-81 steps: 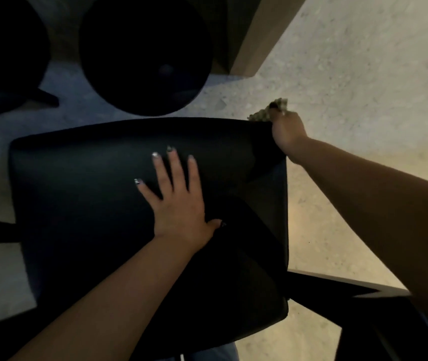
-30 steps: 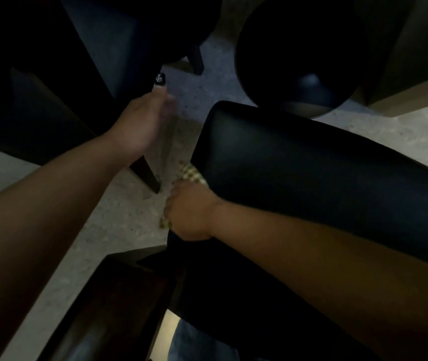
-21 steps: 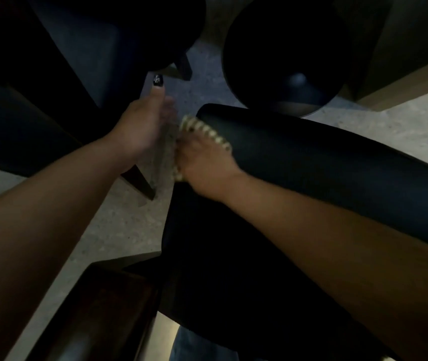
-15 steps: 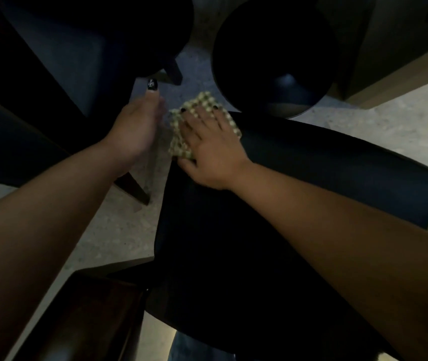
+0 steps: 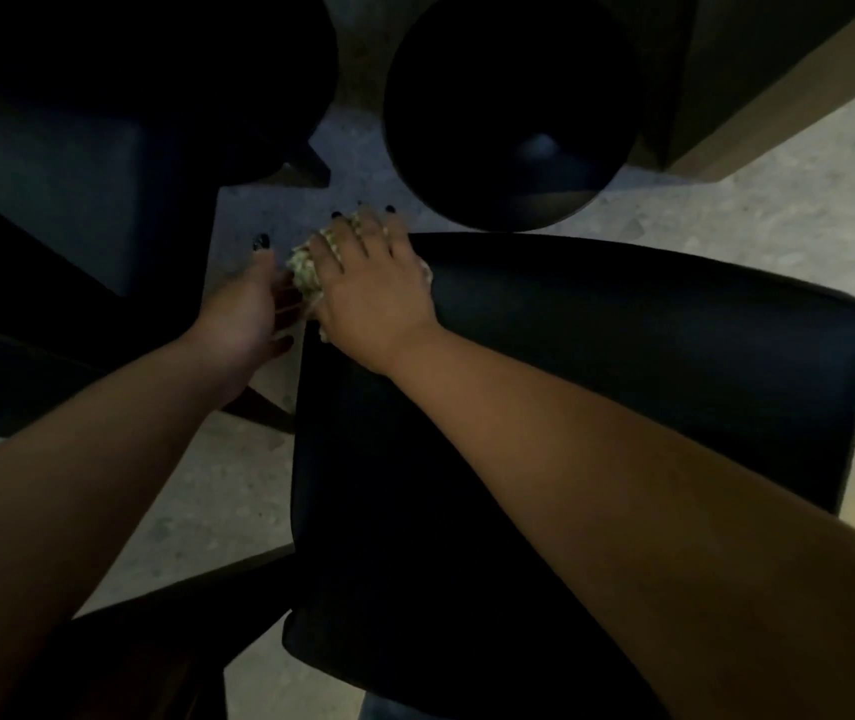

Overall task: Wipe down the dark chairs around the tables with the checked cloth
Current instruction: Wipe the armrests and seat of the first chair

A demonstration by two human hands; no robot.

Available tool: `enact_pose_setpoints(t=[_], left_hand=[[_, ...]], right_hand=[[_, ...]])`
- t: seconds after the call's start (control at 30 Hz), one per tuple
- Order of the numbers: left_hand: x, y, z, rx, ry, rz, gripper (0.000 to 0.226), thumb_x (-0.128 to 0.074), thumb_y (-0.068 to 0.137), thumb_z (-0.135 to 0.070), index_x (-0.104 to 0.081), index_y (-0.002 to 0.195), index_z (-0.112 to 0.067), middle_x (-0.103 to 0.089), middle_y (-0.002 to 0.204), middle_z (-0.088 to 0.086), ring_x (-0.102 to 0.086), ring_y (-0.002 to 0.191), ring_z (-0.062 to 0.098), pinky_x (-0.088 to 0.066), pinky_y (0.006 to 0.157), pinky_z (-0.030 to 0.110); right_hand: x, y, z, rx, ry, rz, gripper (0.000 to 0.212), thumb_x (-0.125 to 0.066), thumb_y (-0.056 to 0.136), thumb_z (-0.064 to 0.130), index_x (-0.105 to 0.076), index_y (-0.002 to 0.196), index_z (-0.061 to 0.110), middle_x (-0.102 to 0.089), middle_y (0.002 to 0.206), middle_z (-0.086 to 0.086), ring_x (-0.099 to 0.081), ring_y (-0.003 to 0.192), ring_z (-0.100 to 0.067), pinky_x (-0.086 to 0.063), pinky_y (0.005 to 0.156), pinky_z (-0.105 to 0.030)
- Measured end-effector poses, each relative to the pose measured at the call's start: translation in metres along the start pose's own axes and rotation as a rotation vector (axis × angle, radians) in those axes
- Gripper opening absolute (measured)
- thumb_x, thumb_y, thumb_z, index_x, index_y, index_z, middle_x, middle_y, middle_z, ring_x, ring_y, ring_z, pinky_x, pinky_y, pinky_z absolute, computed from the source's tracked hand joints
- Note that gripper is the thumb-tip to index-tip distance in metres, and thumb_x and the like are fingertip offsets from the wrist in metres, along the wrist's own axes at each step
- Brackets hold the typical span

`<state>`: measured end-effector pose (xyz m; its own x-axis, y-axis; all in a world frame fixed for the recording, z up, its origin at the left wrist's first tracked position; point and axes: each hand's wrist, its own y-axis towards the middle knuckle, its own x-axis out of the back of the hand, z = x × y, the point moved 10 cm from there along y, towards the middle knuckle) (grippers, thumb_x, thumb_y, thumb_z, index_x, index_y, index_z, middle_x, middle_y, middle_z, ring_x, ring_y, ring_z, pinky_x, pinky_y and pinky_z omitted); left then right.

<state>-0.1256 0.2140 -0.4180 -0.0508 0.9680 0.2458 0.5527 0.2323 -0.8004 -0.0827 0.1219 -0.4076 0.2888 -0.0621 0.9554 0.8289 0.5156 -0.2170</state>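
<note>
Since the chair (image 5: 596, 366) seat looks smooth, firm and dark-upholstered, it should take pressure without shifting much, so wiping needs only a flat palm. Right hand (image 5: 370, 288) lies on the seat's far left corner, fingers spread nearly straight, pressing the cloth (image 5: 304, 270): soft, light, bunches easily, best held under the palm. Left hand (image 5: 248, 309) sits just beside that corner, fingers loosely extended; whether it touches the cloth, cannot tell.

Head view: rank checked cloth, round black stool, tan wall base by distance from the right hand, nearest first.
1. checked cloth: under the right hand, at the chair's corner.
2. round black stool: just beyond the fingertips, up and right.
3. tan wall base: far upper right.
</note>
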Motion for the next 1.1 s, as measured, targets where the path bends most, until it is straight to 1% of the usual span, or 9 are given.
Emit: enact_pose_setpoints(t=[0.07, 0.13, 0.23, 0.3, 0.37, 0.43, 0.7, 0.9, 1.1], left_hand=[[0.000, 0.000, -0.009, -0.031, 0.037, -0.016, 0.029, -0.040, 0.100, -0.016, -0.059, 0.122, -0.017, -0.064, 0.112, 0.003, -0.056, 0.108, 0.019, -0.044, 0.090, 0.031], [-0.010, 0.000, -0.023, -0.127, 0.144, 0.049, 0.049, -0.045, 0.093, 0.006, -0.048, 0.139, -0.010, -0.057, 0.128, 0.004, -0.053, 0.117, 0.019, -0.044, 0.096, 0.031], [-0.031, -0.011, -0.044, -0.277, 0.305, 0.119, 0.062, -0.054, 0.085, 0.015, -0.041, 0.142, -0.006, -0.054, 0.120, -0.008, -0.054, 0.113, 0.007, -0.043, 0.092, 0.016], [-0.045, -0.015, -0.046, -0.385, 0.476, 0.179, 0.070, -0.072, 0.078, -0.003, -0.043, 0.142, -0.010, -0.055, 0.129, -0.007, -0.052, 0.123, 0.011, -0.042, 0.100, 0.016], [-0.055, -0.014, -0.033, -0.390, 0.834, 0.239, 0.105, -0.084, 0.071, -0.027, -0.021, 0.154, -0.014, -0.019, 0.159, 0.000, -0.019, 0.146, 0.015, -0.014, 0.113, 0.017], [-0.055, -0.013, -0.027, -0.365, 1.037, 0.233, 0.124, -0.086, 0.068, -0.030, 0.001, 0.155, -0.013, 0.012, 0.161, 0.003, 0.004, 0.148, 0.014, -0.004, 0.108, 0.013], [-0.088, -0.019, -0.031, -0.462, 1.225, 0.211, 0.142, -0.090, 0.061, -0.035, 0.016, 0.152, -0.008, 0.033, 0.155, 0.012, 0.029, 0.143, 0.024, 0.010, 0.118, 0.032], [-0.171, -0.056, -0.045, -0.635, 1.247, 0.347, 0.126, -0.083, 0.070, -0.039, 0.007, 0.154, -0.012, 0.026, 0.158, 0.008, 0.024, 0.145, 0.021, 0.002, 0.121, 0.044], [-0.245, -0.072, -0.033, -0.646, 1.476, 0.356, 0.138, -0.082, 0.064, -0.052, 0.016, 0.152, -0.010, 0.028, 0.158, 0.007, 0.027, 0.144, 0.030, 0.004, 0.114, 0.063]], right_hand=[[-0.001, -0.003, -0.001, 0.037, 0.005, 0.028, 0.071, -0.048, 0.092, 0.039, -0.023, 0.149, 0.006, -0.021, 0.156, -0.017, -0.012, 0.145, -0.035, 0.004, 0.117, -0.048], [0.003, -0.014, -0.016, 0.023, 0.053, -0.011, 0.075, -0.061, 0.084, 0.032, -0.031, 0.145, 0.001, -0.029, 0.152, -0.021, -0.020, 0.143, -0.035, 0.000, 0.118, -0.046], [0.010, -0.049, -0.065, -0.127, 0.103, -0.125, 0.074, -0.069, 0.068, 0.025, -0.049, 0.133, -0.004, -0.047, 0.138, -0.025, -0.038, 0.135, -0.038, -0.016, 0.116, -0.049], [0.013, -0.076, -0.093, -0.228, 0.095, -0.176, 0.065, -0.049, 0.077, 0.030, -0.049, 0.134, -0.002, -0.046, 0.140, -0.023, -0.034, 0.137, -0.037, -0.014, 0.116, -0.048], [0.017, -0.087, -0.100, -0.286, 0.127, -0.198, 0.064, -0.037, 0.084, 0.033, -0.047, 0.136, -0.001, -0.043, 0.143, -0.022, -0.030, 0.139, -0.037, -0.012, 0.116, -0.048], [0.017, -0.078, -0.089, -0.272, 0.132, -0.175, 0.065, -0.039, 0.086, 0.039, -0.046, 0.137, -0.001, -0.043, 0.143, -0.023, -0.032, 0.137, -0.039, -0.015, 0.116, -0.050], [0.012, -0.046, -0.071, -0.077, 0.111, -0.144, 0.057, -0.035, 0.079, 0.027, -0.063, 0.118, -0.004, -0.062, 0.120, -0.023, -0.057, 0.117, -0.037, -0.038, 0.105, -0.048], [0.016, -0.155, -0.197, -0.434, 0.115, -0.159, 0.061, -0.033, 0.080, 0.023, -0.050, 0.134, 0.000, -0.047, 0.140, -0.020, -0.035, 0.138, -0.035, -0.023, 0.114, -0.049], [0.022, -0.252, -0.286, -0.960, 0.148, -0.192, 0.061, -0.032, 0.090, 0.023, -0.029, 0.147, 0.002, -0.024, 0.155, -0.017, -0.009, 0.147, -0.030, -0.001, 0.119, -0.045]])
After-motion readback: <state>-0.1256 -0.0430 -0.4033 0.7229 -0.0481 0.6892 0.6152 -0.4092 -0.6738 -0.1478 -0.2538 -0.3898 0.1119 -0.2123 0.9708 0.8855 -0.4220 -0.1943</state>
